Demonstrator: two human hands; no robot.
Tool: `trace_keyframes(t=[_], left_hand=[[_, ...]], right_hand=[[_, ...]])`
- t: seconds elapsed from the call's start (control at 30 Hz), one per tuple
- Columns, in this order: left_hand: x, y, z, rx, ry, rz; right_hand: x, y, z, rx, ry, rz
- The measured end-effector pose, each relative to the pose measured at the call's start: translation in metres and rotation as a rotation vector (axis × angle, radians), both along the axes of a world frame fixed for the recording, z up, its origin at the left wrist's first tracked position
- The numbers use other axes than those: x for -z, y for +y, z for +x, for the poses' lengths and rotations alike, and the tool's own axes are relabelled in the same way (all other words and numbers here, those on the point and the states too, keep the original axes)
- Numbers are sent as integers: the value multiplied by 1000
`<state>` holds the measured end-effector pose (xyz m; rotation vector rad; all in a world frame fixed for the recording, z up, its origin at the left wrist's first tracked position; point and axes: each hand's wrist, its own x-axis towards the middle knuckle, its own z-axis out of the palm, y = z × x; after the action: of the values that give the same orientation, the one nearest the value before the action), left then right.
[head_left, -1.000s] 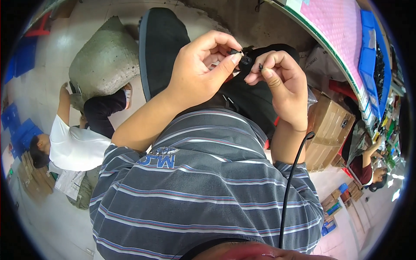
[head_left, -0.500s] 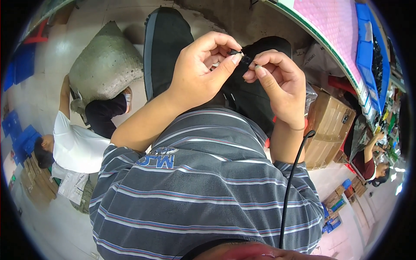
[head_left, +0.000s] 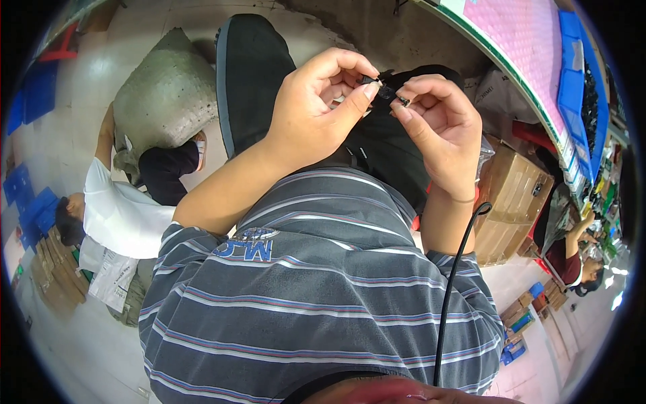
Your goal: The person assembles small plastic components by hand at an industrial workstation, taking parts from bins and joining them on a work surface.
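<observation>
Over my lap, my left hand [head_left: 321,108] pinches one end of a small black part [head_left: 385,93] between thumb and forefinger. It looks like a short dark plastic piece, too small for me to tell its kind. Just to its right, my right hand [head_left: 441,124] has thumb and forefinger closed on the other end, where a small metallic-looking tip [head_left: 403,102] shows by the fingertips. Whether this tip is a separate piece I cannot tell. The other fingers of both hands are curled in.
A table edge with a pink mat [head_left: 515,44] and a blue tray [head_left: 573,74] of dark parts lies at the upper right. Below it stands a cardboard box [head_left: 515,195]. At left, a person in white [head_left: 124,212] sits by a full sack [head_left: 165,94]. Another person [head_left: 568,256] works far right.
My right hand has shifted slightly right, and its fingers have turned so that the metallic-looking tip now shows. My left hand keeps its pinch almost in place.
</observation>
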<state>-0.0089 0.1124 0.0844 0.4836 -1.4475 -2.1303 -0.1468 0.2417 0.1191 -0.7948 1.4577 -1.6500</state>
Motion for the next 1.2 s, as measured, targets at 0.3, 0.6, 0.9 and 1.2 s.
trace_keyframes(t=[0.3, 0.6, 0.9, 1.2], left_hand=[[0, 5, 0, -15, 20, -66], [-1, 5, 5, -65, 6, -128], [3, 9, 1, -76, -10, -211], [0, 9, 0, -45, -4, -369]], right_hand=[[3, 5, -1, 11, 195, 45], [1, -1, 6, 11, 344, 77], [5, 1, 3, 2, 342, 117], [6, 5, 3, 1, 252, 124]])
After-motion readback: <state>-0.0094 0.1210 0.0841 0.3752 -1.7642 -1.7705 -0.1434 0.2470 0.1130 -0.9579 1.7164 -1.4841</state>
